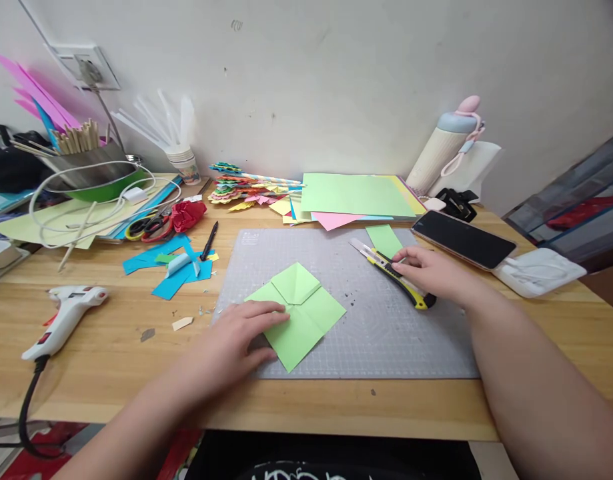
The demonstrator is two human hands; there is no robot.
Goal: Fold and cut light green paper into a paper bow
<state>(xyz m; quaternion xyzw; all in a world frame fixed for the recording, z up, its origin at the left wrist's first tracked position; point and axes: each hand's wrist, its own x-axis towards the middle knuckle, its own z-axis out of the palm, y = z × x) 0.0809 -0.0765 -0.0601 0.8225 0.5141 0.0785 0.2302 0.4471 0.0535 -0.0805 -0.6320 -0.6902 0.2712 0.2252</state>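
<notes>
Fingers of your left hand lie loosely extended, not clenched, the fingertips resting on the left part of the folded paper and the thumb low by its near-left edge; those of your right hand are bent, their tips touching the utility knife, though you cannot tell from here whether they grip it or merely rest on it. Broadest under both is the grey cutting mat, and the folded paper, light green, sits left of its middle, turned like a diamond with one corner near you. Expect that sheet to be very light, soft enough to crease under a careless press, and a bit slippery on the smooth mat; take it flat by the plain outer edges, away from the raised folds towards its far corner, which would probably flatten easily. Next in size, the utility knife lies aslant on the right, its yellow-and-black handle nearer you and its blade out towards far left. It is likely rigid and light, best held by the handle, well behind that thin blade. Smaller again, a green strip lies just beyond it, and dark crumbs dot the mat between paper and knife.
</notes>
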